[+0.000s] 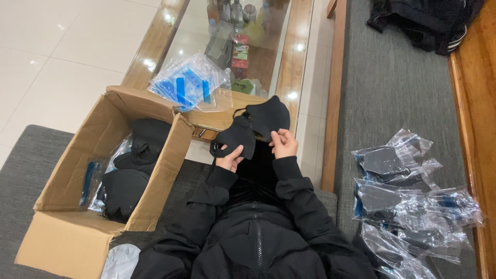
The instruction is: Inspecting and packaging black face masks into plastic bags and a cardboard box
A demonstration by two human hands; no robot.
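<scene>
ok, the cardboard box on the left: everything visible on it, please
The cardboard box is plain brown corrugated card, open at the top with its flaps standing up. It sits tilted on a grey cushioned seat, left of the person's lap. Inside lie loose black face masks and some clear bags with blue strips. Neither hand touches it; a pale item lies at its near corner.
</scene>
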